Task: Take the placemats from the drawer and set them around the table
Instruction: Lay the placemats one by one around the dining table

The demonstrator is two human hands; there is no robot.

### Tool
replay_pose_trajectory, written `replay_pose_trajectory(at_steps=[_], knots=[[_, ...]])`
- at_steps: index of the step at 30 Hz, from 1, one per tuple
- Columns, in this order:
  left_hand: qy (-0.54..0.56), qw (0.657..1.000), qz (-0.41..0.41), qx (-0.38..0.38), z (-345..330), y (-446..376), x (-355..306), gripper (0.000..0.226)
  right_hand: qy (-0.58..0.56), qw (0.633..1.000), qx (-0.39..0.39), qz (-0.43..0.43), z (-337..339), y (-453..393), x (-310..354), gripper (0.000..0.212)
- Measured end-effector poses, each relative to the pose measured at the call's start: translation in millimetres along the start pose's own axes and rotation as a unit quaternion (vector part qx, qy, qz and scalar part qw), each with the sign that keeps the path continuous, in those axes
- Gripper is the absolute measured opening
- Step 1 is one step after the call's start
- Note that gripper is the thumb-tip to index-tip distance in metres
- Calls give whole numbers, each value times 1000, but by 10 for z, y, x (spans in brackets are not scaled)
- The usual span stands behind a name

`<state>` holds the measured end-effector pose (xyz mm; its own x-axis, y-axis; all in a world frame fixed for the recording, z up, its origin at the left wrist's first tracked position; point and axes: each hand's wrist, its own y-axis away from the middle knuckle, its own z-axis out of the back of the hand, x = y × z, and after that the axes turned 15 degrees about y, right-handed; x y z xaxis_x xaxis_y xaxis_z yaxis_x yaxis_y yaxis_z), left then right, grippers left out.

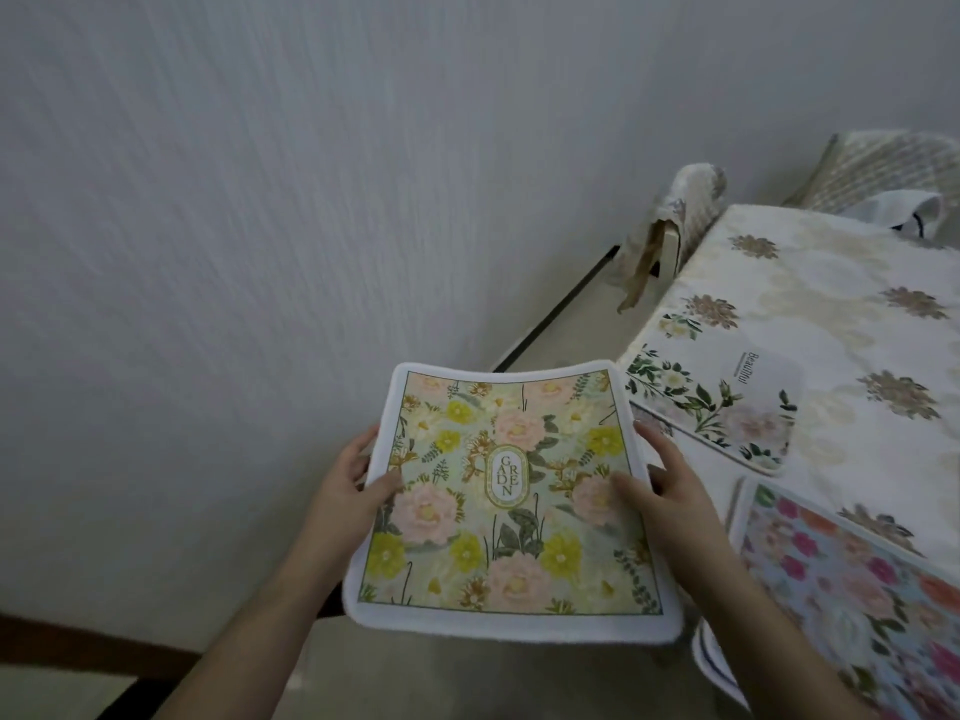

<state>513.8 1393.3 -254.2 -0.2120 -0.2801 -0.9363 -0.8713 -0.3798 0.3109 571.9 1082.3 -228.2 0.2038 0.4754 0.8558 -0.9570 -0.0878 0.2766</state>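
Note:
I hold a floral placemat (511, 504) with yellow and pink flowers, a white border and the word "GARDEN" in its middle, out in front of me above the floor, left of the table. My left hand (358, 480) grips its left edge and my right hand (660, 491) grips its right edge, thumbs on top. Two more placemats lie on the table (810, 283): a white one with green leaves (711, 402) near the left edge, and a bright pink-and-orange flowered one (852, 589) at the near corner. The drawer is out of view.
The table carries a cream cloth with gold flowers. A covered chair (670, 226) stands at the table's far left corner by the wall, and a wicker chair (883, 168) sits behind the table. A white wall fills the left. A white object (909, 210) lies at the far table edge.

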Motion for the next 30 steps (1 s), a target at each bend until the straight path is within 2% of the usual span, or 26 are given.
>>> replay_pose_trajectory(at_steps=[9, 16, 30], knots=[[-6, 1000, -19, -4, 131, -391, -199, 52, 21, 1000, -22, 8, -161, -382, 200, 57], [-7, 1000, -5, -7, -281, -904, -190, 52, 20, 999, -33, 7, 59, -947, 203, 58], [-5, 1000, -2, -16, -902, -1769, -677, 52, 4, 1000, -6, 19, 350, -2045, 414, 57]])
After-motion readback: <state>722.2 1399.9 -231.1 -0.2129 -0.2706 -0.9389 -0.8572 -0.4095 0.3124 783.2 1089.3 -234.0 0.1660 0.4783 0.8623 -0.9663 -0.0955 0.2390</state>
